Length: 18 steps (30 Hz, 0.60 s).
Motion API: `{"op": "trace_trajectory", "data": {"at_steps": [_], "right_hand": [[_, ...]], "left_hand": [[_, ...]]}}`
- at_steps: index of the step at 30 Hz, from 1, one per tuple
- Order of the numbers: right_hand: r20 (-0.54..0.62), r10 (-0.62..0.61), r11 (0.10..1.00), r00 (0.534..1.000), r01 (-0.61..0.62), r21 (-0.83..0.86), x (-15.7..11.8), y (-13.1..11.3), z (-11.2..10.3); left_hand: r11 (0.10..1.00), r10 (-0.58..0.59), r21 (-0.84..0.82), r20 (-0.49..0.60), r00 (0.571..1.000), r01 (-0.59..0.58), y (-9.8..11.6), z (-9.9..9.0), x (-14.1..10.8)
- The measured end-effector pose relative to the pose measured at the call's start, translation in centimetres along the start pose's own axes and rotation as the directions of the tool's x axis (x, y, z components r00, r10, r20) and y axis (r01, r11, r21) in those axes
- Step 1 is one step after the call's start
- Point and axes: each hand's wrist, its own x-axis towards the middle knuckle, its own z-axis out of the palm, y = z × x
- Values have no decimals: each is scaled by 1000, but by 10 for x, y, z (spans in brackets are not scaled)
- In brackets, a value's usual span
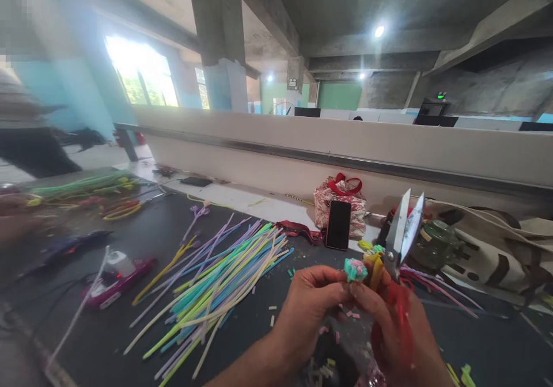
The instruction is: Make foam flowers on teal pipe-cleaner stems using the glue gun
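Note:
A small teal and pink flower-like piece (pixel 356 269) is pinched between the fingertips of both hands. My left hand (pixel 305 303) is closed on it from the left side. From the right, my right hand (pixel 391 318) also touches it, and red-handled scissors (pixel 398 240) hang on this hand with their blades pointing up and a little apart. Something yellow (pixel 375 272) shows beside the right fingers. Left of my hands lies a loose spread of coloured fuzzy stems (pixel 216 295) in blue, teal, yellow, purple and cream.
A phone (pixel 338 224) leans against a patterned bag (pixel 322 200). A glass jar (pixel 436 243) and a canvas bag (pixel 488 254) stand at the right. A magenta power strip (pixel 116 280) lies left. Small cut bits dot the dark table (pixel 254 352). A person's dark-clothed legs (pixel 38 151) show far left.

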Motion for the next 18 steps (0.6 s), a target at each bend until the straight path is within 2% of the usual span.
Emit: {"op": "trace_trajectory", "data": {"at_steps": [7, 10, 13, 18], "right_hand": [[41, -38, 995, 998, 41, -88, 5, -4, -7], [-77, -99, 980, 992, 84, -179, 6, -2, -9], [-226, -159, 958, 961, 95, -271, 9, 0, -10], [-287, -285, 900, 914, 153, -408, 15, -15, -4]], "left_hand": [[1000, -3, -27, 51, 999, 5, -2, 3, 4], [1000, 7, -30, 35, 999, -6, -5, 6, 6], [999, 14, -40, 22, 1000, -13, -8, 11, 10], [998, 34, -49, -20, 999, -35, -13, 18, 16]]}}
